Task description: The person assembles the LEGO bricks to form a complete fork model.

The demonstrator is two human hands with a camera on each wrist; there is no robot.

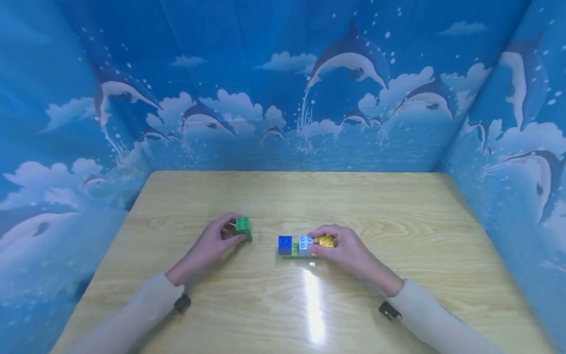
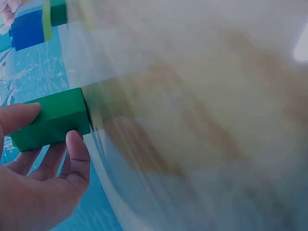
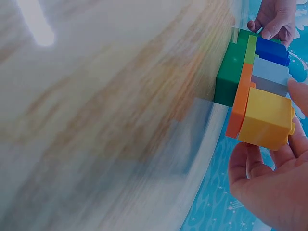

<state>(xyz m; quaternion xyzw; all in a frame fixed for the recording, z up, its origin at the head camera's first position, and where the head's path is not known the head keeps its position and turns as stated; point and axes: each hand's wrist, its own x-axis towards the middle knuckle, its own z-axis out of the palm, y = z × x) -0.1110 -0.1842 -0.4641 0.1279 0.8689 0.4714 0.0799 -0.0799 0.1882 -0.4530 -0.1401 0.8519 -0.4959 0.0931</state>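
Note:
My left hand (image 1: 215,239) pinches a stack of two green toy bricks (image 1: 243,229) between thumb and fingers, at or just above the table. A seam between the bricks shows in the left wrist view. To the right stands a built row of toy bricks: a dark blue brick (image 1: 285,245), a light blue brick (image 1: 305,244) and a yellow brick (image 3: 265,118). They sit over light green and orange (image 3: 240,102) layers and a dark green base (image 3: 233,77). The right hand (image 1: 342,246) reaches past the yellow brick, its thumb and index finger on the light blue brick.
The wood-grain table (image 1: 283,196) carries a bright light reflection in front of the brick row. Blue curtains (image 1: 265,59) printed with dolphins surround the table at the back and both sides. A gap of bare wood separates the green stack from the row.

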